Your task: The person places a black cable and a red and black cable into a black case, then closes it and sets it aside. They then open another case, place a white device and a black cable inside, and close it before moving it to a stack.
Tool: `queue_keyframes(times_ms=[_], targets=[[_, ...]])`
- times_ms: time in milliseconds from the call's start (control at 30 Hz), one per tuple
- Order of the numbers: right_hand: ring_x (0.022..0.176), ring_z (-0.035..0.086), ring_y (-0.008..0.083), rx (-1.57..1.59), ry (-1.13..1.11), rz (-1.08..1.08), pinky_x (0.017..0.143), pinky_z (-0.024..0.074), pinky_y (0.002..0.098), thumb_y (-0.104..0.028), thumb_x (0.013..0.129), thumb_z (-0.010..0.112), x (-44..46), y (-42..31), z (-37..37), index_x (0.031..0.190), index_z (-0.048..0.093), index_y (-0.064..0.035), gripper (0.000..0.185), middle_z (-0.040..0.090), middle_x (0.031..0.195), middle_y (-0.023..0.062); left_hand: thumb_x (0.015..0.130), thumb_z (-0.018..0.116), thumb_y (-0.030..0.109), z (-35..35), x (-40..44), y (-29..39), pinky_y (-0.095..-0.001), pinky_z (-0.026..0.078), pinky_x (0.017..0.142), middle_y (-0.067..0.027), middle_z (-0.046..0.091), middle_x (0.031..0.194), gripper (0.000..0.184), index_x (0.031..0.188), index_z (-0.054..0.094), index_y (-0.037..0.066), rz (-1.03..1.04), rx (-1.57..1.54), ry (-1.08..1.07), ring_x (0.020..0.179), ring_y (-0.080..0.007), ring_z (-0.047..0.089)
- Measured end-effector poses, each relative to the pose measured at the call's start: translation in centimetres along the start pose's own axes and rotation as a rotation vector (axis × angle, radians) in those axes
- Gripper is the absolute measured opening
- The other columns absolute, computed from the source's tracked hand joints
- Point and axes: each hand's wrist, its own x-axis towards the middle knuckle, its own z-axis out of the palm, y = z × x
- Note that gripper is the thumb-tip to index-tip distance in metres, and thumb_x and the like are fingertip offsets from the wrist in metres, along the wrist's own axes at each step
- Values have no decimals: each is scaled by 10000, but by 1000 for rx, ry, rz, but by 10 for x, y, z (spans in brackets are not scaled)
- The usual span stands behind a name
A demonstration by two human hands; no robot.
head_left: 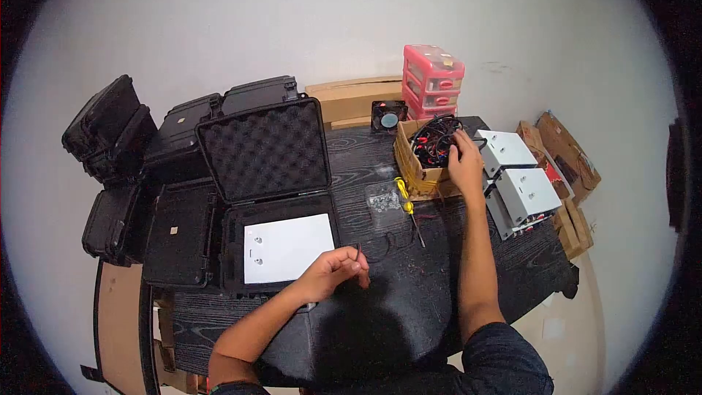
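My left hand [338, 272] is closed in a pinch on a thin black cable [360, 249], just in front of the white panel [285, 249] in the open black case [267, 150]. At the right, my right hand [466, 155] reaches to the right side of a cardboard box [413, 175] filled with tangled black cables [433, 140] and a few red clips. Its fingers are bent over the cables; whether they grip one is not clear. Left of the box's front lies a yellow-handled screwdriver [408, 207] beside a clear bag of small parts [384, 202].
Closed black cases [179, 234] are stacked at the left. Behind the box are a small fan [388, 115] and pink drawers [433, 84]. White metal boxes [528, 192] stand at the right, with cardboard [567, 153] beyond them.
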Motion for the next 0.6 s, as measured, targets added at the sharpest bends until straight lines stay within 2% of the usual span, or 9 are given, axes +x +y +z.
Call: queue_keyframes(times_ms=[67, 200, 267, 300, 400, 500, 533, 567, 600], targets=[[1283, 608, 385, 152, 73, -10, 1120, 449, 418, -113, 944, 636, 4, -4, -7, 1265, 666, 68, 370, 646, 1374, 217, 1093, 550, 266, -2, 0, -2, -356, 518, 920, -85, 689, 966, 250, 1113, 611, 25, -1, -3, -13, 943, -194, 673], [1285, 609, 367, 137, -25, 26, 1114, 454, 413, -184, 951, 656, 4, 3, -10, 1296, 664, 27, 405, 647, 1374, 207, 1100, 537, 203, -4, -1, -7, -330, 508, 922, -71, 690, 978, 192, 1134, 601, 25, -1, -14, -32, 950, -170, 671], [1340, 568, 337, 24, -96, -7, 1132, 422, 518, -280, 963, 658, -2, 3, -1, 1347, 648, -41, 452, 626, 1414, 172, 1101, 532, 198, -4, -1, -7, -330, 508, 922, -71, 691, 979, 190, 1137, 602, 24, -11, -7, -30, 951, -169, 671], [1415, 492, 307, -30, -218, 74, 1145, 340, 641, -342, 972, 644, -4, 12, 9, 1385, 627, -103, 478, 579, 1481, 119, 1102, 528, 193, -4, -1, -6, -331, 508, 922, -71, 691, 979, 189, 1140, 602, 23, -20, 0, -29, 951, -169, 670], [1459, 433, 299, -176, -217, 112, 1145, 267, 707, -324, 980, 628, -10, 17, 24, 1406, 609, -113, 476, 531, 1536, 79, 1105, 520, 183, -4, -1, -7, -331, 508, 921, -70, 691, 981, 186, 1140, 602, 20, -8, 12, -42, 951, -170, 670], [1463, 427, 305, 47, -96, 59, 1171, 243, 684, -310, 980, 619, -5, 15, 18, 1441, 579, -104, 506, 512, 1555, 77, 1106, 517, 183, -4, -2, -7, -329, 506, 921, -68, 693, 981, 187, 1139, 603, 20, -38, 31, -21, 948, -169, 669], [1461, 438, 316, 49, -108, 24, 1206, 265, 603, -227, 986, 608, -3, 11, 11, 1490, 524, -65, 536, 486, 1578, 110, 1106, 517, 183, -4, -2, -7, -329, 506, 921, -68, 693, 981, 187, 1139, 603, 20, -38, 29, -20, 948, -169, 669], [1461, 438, 316, 48, -109, 24, 1206, 265, 603, -227, 986, 608, 0, 8, 8, 1490, 524, -65, 536, 486, 1578, 110, 1106, 520, 186, -4, -1, -6, -328, 505, 921, -67, 693, 981, 189, 1140, 603, 20, -24, 9, -30, 947, -167, 668], [1462, 440, 326, 198, -66, -59, 1214, 280, 540, -176, 986, 598, 3, 4, 4, 1508, 497, -46, 547, 467, 1590, 136, 1105, 523, 190, -3, -1, -5, -327, 503, 921, -67, 693, 980, 191, 1141, 603, 20, -10, -11, -40, 946, -166, 667]])
